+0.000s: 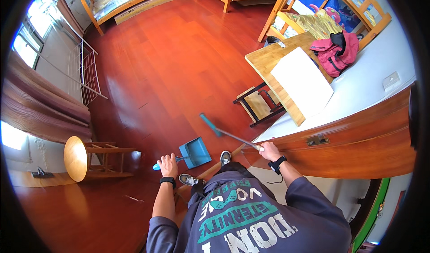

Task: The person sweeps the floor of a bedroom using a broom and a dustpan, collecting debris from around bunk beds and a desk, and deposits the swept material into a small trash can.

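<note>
My left hand (168, 165) is closed around the handle of a blue plastic dustpan (198, 153). The pan lies just ahead of my shoes, its wide mouth turned to the right. In my right hand (270, 151) is the pale grip end of a broom with a thin grey stick (238, 137). Its teal head (211, 124) is down at the reddish wooden floor (161, 65), ahead of the dustpan and apart from it. I cannot make out any debris in the pan.
A wooden stool (76, 159) stands at the left. On the right are a wooden table (265, 56) holding a pink backpack (339, 53), a small black-framed seat (258, 107), and a wooden door (356, 145). Bunk beds (285, 14) line the back; a white wire rack (88, 71) leans leftward.
</note>
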{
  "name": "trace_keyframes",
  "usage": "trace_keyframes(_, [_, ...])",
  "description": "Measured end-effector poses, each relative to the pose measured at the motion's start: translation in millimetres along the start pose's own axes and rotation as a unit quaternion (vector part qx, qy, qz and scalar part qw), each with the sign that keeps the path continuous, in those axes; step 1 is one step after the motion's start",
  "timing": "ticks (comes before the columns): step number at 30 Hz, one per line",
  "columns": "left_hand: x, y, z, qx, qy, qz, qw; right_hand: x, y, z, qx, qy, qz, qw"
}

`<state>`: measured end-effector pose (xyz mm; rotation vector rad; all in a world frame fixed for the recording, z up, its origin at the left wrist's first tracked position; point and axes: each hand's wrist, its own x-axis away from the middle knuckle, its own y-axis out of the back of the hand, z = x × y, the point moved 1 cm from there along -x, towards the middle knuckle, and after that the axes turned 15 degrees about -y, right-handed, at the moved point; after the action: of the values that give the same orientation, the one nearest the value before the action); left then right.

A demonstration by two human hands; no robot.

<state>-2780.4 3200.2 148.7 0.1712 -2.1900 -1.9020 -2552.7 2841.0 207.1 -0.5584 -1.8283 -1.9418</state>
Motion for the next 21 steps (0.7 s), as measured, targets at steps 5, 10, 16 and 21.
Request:
trace_keyframes(5, [-1,-4,-6,-0.009,0.009,0.002,1.000,0,-22,34,0.067,-0.036,-0.022,0.997])
trace_keyframes(10, [-5,-4,-1,-0.007,0.012,0.022,1.000,20,-48,46,0.101,-0.012,0.038,0.994])
trace_keyframes(16, [-17,-2,3,-0.004,0.002,0.003,1.000,28,-75,28,0.052,0.054,0.117,0.990])
trace_keyframes(21, [-26,-2,4,-0.011,0.012,0.008,1.000,2,-50,-21,-0.037,0.092,0.114,0.989])
